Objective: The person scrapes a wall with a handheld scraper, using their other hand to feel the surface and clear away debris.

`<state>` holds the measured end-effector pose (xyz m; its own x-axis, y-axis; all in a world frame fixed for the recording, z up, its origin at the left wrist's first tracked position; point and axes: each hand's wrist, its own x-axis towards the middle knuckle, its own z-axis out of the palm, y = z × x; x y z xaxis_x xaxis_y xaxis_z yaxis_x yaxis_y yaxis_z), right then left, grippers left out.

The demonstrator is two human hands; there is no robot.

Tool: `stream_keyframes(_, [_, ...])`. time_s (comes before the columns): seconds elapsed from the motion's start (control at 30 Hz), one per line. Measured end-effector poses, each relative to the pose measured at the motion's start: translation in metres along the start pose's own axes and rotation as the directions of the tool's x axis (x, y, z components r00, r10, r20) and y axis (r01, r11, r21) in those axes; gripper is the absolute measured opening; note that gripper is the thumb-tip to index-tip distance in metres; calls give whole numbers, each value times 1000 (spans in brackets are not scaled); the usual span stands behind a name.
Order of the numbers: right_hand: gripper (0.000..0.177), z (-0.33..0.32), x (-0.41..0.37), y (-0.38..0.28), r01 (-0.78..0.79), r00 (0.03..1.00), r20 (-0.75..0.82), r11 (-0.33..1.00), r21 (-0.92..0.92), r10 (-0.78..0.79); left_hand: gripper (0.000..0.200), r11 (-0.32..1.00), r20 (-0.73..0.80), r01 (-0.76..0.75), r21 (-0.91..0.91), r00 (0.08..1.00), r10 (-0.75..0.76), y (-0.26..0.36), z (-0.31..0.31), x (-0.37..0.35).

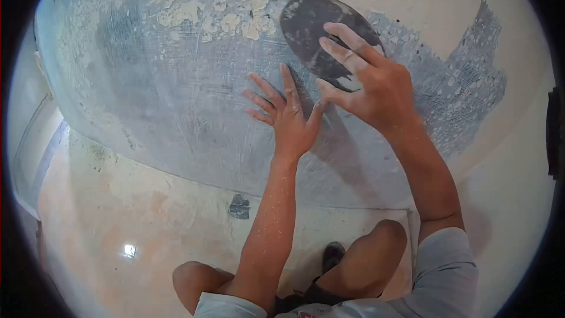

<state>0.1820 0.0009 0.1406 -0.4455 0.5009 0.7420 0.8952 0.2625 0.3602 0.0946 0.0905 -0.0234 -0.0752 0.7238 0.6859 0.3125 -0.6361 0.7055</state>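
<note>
A dark oval disc with pale dusty smears lies against the grey, scraped surface. My right hand is on the disc's right side, fingers over its face and thumb at its lower edge. To the left, my left hand rests on the surface with its fingers spread and nothing in it. Its thumb is close to my right thumb. Cream-coloured patches cling to the surface above my left hand, and white dust marks both hands.
Below the curved lower edge of the surface is a dusty, pale floor with a small dark patch. My bent knees and a dark shoe are at the bottom. A dark object stands at the far right.
</note>
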Motion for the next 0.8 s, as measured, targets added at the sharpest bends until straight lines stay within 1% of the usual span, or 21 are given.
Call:
stream_keyframes(0.07, [57,3,-12,6,2,1000,-20,1000,14,-2,104,1000,-5,-15,1,1000,15,-5,-3,-2])
stream_keyframes(0.13, [57,3,-7,7,29,998,-49,999,15,-28,105,1000,-1,-8,12,1000,8,-2,-2,-1])
stream_keyframes(0.23, [58,-3,8,0,26,1000,-8,1000,-8,-26,105,1000,3,19,2,1000,-19,1,-1,-1])
stream_keyframes(0.3, [56,-7,0,4,25,1000,-3,1000,3,-25,105,999,8,16,29,1000,-16,-1,-1,-3])
stream_keyframes(0.37, [54,-7,-11,12,38,999,-39,999,-1,-38,105,1000,-4,-11,25,1000,11,-3,0,-1])
stream_keyframes(0.43, [54,-4,-7,13,42,999,-19,999,-34,-42,105,1000,-8,-2,18,1000,2,-3,1,-3])
stream_keyframes(0.5, [57,-3,6,4,3,1000,-3,1000,0,-3,105,1000,-1,-1,28,1000,1,-2,0,-2])
stream_keyframes(0.57, [57,-2,2,6,6,1000,-4,1000,25,-5,105,999,-12,-1,41,1000,1,0,0,-2])
stream_keyframes(0.63, [56,-8,-9,10,31,999,3,996,82,-32,105,1000,-12,-13,7,1000,14,-3,0,-2])
stream_keyframes(0.67, [56,-5,-8,17,51,999,0,996,79,-51,105,1000,-30,-12,2,999,12,-3,-2,1])
stream_keyframes(0.73, [56,0,-8,27,136,977,-177,987,86,-119,105,1000,4,1,8,1000,-1,0,-3,-2])
stream_keyframes(0.77, [67,-1,-6,26,116,978,-184,989,94,-98,105,1000,-6,4,3,1000,-4,1,-3,-3])
stream_keyframes(0.8, [67,-4,-3,23,126,976,-187,988,92,-107,105,1000,-6,4,8,1000,-4,0,-2,-3])
